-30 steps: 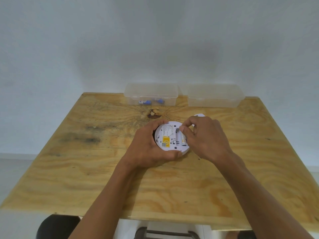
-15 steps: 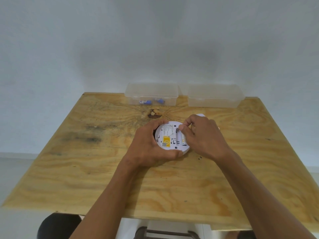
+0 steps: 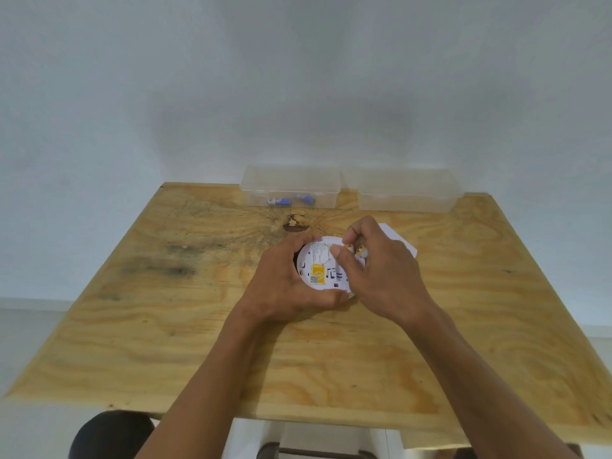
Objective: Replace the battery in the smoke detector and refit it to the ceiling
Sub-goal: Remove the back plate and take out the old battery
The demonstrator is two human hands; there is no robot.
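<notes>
A round white smoke detector (image 3: 320, 270) lies back side up on the wooden table (image 3: 165, 326), showing a yellow label and a small code sticker. My left hand (image 3: 281, 286) wraps around its left and near rim. My right hand (image 3: 381, 276) pinches small yellow-and-white batteries (image 3: 356, 250) at the detector's far right edge, lifted partly out of their slot. A white cover piece (image 3: 397, 238) lies flat on the table just behind my right hand, mostly hidden by it.
Two clear plastic boxes stand at the table's far edge against the wall: the left box (image 3: 291, 187) holds several blue-and-white batteries (image 3: 291, 201), the right box (image 3: 409, 192) looks empty. A dark knot (image 3: 296, 223) marks the wood. A dark stool (image 3: 109, 435) sits below left.
My right hand's fingers have risen from the detector's back, and the yellow-and-white batteries now show between thumb and fingers. My left hand keeps the same grip.
</notes>
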